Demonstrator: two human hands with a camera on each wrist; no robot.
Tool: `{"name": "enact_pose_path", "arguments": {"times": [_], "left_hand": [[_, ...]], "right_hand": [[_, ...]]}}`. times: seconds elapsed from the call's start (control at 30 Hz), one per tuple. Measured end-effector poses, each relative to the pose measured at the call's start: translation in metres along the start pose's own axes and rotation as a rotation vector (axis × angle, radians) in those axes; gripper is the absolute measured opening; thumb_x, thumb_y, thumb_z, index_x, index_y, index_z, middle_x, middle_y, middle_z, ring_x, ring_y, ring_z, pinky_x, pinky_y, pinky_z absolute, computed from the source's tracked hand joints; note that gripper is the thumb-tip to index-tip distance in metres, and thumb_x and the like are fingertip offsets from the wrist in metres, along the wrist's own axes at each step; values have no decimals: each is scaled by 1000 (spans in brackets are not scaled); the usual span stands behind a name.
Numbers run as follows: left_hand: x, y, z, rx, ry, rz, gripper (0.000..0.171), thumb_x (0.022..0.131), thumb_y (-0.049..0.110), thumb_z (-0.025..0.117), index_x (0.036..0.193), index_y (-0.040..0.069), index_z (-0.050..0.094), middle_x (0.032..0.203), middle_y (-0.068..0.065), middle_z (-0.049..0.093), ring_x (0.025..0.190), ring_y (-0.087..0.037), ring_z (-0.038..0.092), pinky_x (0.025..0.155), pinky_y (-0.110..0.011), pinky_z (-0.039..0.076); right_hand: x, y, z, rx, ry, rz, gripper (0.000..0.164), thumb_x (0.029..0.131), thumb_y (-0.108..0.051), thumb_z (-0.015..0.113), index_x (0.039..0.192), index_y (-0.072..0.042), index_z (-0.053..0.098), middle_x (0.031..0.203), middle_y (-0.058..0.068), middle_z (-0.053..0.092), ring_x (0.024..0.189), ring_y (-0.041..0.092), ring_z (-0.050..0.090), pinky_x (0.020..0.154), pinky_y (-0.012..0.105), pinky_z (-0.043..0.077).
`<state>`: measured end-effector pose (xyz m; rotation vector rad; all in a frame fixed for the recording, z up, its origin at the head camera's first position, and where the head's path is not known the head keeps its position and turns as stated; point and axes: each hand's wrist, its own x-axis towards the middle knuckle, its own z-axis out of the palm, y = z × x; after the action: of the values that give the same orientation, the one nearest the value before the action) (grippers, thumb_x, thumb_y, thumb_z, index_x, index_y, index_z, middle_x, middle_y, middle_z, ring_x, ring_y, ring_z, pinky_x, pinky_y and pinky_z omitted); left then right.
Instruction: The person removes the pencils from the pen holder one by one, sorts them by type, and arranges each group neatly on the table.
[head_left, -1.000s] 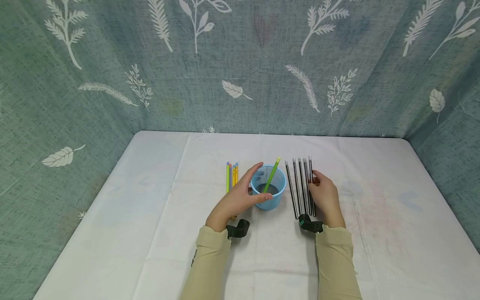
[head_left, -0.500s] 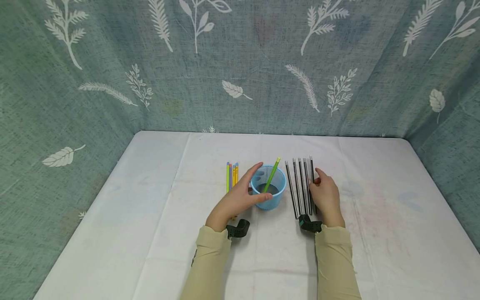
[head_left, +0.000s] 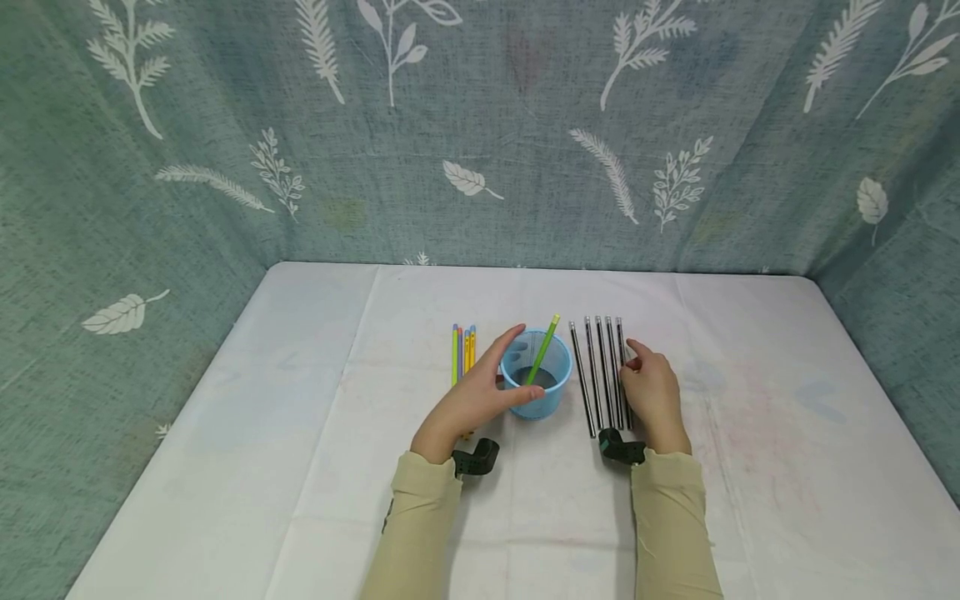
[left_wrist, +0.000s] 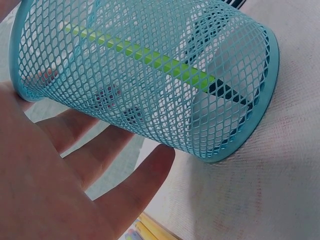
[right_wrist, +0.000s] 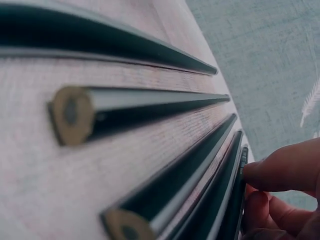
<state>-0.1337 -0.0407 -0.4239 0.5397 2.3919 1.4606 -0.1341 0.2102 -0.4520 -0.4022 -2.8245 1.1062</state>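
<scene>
In the head view a light blue mesh pencil cup [head_left: 546, 405] stands upright on the white cloth, with one green pencil [head_left: 543, 350] leaning inside it. My left hand [head_left: 474, 400] holds the cup from its left, thumb at the near rim. The left wrist view shows fingers along the mesh wall [left_wrist: 165, 115]. To the right of the cup lie several black pencils [head_left: 582, 379] in a row. My right hand [head_left: 654, 390] pinches the rightmost black pencil [right_wrist: 244, 156] from the outer side, low over the cloth beside the others.
Several coloured pencils [head_left: 454, 354], green, purple and yellow, lie left of the cup, partly hidden under the left hand. A green-grey leaf-patterned curtain [head_left: 480, 133] hangs behind and beside the white-covered table [head_left: 315, 517].
The rightmost black pencil has come down level with the row, its far end shifting slightly toward the person. The left hand and cup have stayed put.
</scene>
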Motion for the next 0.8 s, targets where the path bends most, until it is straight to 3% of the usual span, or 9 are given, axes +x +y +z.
{"name": "enact_pose_path", "arguments": {"times": [0.3,0.5,0.8], "left_hand": [[0,0,0,-6,-2,4,82,74,45,68,133,54,12,143,15,17,125,-19,33,93,-41,37],[-1,1,0,0,-2,-3,83,70,55,67,133,54,12,143,16,17,124,-19,33,93,-40,37],[0,-1,0,-1,-3,1,83,70,54,67,133,54,13,143,15,17,124,-20,34,93,-43,36]], "right_hand": [[4,2,-1,100,3,46,49,88,-14,47,135,-8,38,99,13,53,87,27,50,74,41,39],[5,-1,-1,206,28,78,44,90,-24,46,133,-15,42,105,11,53,91,26,53,74,40,42],[4,-9,-3,304,27,52,36,91,-26,48,125,-16,51,101,8,59,83,21,59,71,33,45]]}}
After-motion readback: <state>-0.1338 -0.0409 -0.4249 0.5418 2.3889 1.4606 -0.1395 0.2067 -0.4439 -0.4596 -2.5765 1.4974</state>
